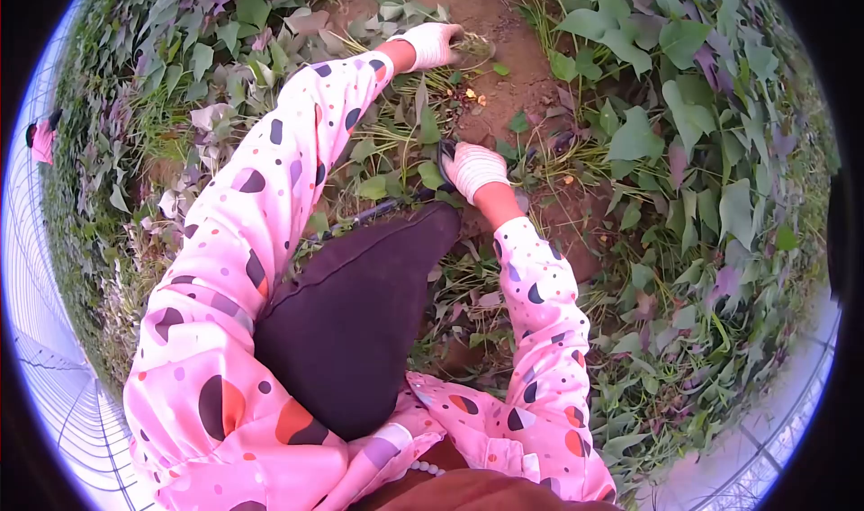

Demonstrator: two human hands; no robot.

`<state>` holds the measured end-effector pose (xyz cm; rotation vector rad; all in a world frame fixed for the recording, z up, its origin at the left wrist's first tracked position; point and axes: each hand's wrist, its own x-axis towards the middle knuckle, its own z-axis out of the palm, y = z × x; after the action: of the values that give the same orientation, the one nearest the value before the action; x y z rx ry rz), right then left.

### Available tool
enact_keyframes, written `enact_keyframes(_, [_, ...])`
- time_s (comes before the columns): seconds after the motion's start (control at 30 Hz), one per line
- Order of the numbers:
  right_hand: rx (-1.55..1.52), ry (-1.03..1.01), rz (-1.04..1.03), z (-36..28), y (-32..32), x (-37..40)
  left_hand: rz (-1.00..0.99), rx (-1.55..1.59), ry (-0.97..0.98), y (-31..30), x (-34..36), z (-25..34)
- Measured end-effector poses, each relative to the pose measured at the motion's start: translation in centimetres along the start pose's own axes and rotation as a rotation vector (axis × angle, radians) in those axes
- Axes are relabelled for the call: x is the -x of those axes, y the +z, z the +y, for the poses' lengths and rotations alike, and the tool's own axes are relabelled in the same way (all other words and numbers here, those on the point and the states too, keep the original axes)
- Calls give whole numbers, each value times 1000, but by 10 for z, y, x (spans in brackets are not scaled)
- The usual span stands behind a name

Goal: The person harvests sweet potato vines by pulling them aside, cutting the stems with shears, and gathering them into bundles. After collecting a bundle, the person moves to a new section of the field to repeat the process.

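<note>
Pale glove fabric covers the left hand (434, 45), its fingers closed on a tuft of thin greenish stems (472, 49). The tuft lies at the fingertips, on the side toward the right hand, spreading over reddish-brown soil (504, 84). Nearer the body, the right hand (477, 169) wears a pale glove with ribbed bands; its fingers are curled against a small dark object (446, 157), mostly hidden, so its shape and how firmly it is gripped cannot be told.

Between the two hands, small yellow-orange bits (475, 96) dot the crumbly ground beside slender, tangled stalks. A thin dark tube (376, 210) runs through the growth near the dark trouser knee (360, 286), which is matte, with a raised seam.

Both sleeves (261, 178) are smooth, creased pink cloth printed with rounded black, orange and lilac shapes. Farther out, broad pointed leaves (634, 138) in green and dull purple bank up on either side, some curled and greyish. A person in pink (42, 140) shows small at the far left edge, near a pale, ribbed wall covering (45, 331).
</note>
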<state>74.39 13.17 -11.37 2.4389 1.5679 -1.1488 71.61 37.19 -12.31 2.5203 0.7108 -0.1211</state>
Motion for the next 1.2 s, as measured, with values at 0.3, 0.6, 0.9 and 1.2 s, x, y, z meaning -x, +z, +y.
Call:
enact_keyframes(0.3, [19, -3, 103, 23, -19, 22, -403, -236, -205, 16, -11, -6])
enact_keyframes(0.6, [5, 94, 109, 38, -33, 23, -168, -284, -88, 4, -18, 11])
enact_keyframes(0.9, [-823, 128, -83, 86, -34, 58, 333, 384, -306, -66, -1, 45])
enact_keyframes(1.2, [-1303, 407, 440, 224, -123, -21, -168, 965, -297, 26, -21, 102])
